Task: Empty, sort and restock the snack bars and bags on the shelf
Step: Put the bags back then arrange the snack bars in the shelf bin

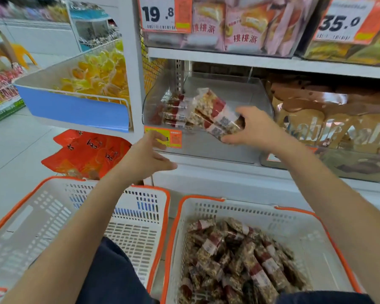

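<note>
Inside the clear bin (246,88), the right hand (253,128) grips snack bars (215,115); the left hand (149,156) hovers open.

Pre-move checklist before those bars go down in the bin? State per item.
1. Grip: right hand holds a bundle of snack bars with fingers curled round it. Ok.
2. Landing spot: the clear bin has bare floor to the right of the bars already stacked at its left. Ok.
3. Left hand: open, holding nothing, at the bin's front edge, apart from the bundle. Ok.
4. Supply: right basket holds many more bars. Ok.
5. Left basket: no bars seen in it, though an arm covers part. Cannot tell.
6. Bars all facing the same way in the bundle: blurred. Cannot tell.
</note>
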Action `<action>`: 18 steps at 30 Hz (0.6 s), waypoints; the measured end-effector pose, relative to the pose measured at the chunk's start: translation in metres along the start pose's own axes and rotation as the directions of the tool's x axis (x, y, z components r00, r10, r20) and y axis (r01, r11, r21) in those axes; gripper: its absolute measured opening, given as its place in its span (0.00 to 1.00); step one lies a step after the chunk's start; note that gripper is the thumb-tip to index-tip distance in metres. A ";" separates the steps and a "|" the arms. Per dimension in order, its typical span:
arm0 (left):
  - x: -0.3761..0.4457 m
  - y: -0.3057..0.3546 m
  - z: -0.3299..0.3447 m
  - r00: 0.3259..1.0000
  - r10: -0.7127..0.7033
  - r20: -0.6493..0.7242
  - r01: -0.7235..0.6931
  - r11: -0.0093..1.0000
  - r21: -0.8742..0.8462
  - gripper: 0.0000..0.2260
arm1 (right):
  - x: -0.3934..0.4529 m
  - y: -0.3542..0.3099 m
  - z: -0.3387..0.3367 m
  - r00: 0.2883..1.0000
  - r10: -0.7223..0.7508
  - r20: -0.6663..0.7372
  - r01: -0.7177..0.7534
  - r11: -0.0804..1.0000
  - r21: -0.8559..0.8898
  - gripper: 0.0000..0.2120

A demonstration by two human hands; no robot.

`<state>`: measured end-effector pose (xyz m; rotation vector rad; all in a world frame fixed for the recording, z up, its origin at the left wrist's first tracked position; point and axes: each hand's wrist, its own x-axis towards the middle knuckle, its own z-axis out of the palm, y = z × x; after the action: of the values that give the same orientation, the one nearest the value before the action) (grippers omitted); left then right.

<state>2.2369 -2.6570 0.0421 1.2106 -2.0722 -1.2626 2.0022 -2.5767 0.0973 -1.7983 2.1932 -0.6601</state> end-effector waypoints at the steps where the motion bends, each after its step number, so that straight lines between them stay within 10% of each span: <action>1: 0.011 -0.001 -0.002 1.000 0.003 0.004 -0.003 0.998 0.065 0.25 | 0.026 -0.004 -0.006 1.000 0.007 -0.008 -0.008 0.997 -0.075 0.13; 6: 0.049 -0.019 0.016 0.990 0.046 0.132 -0.101 0.887 0.451 0.27 | 0.125 -0.016 0.029 0.989 0.055 0.139 0.002 0.925 -0.379 0.16; 18: 0.084 -0.037 0.030 0.989 0.008 0.149 -0.100 0.777 0.621 0.24 | 0.174 0.010 0.118 0.983 -0.037 0.179 0.105 0.915 -0.389 0.14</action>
<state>2.1880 -2.7212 -0.0115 1.3307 -2.7362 -0.6330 2.0085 -2.7669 0.0076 -2.0428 2.2732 -0.0627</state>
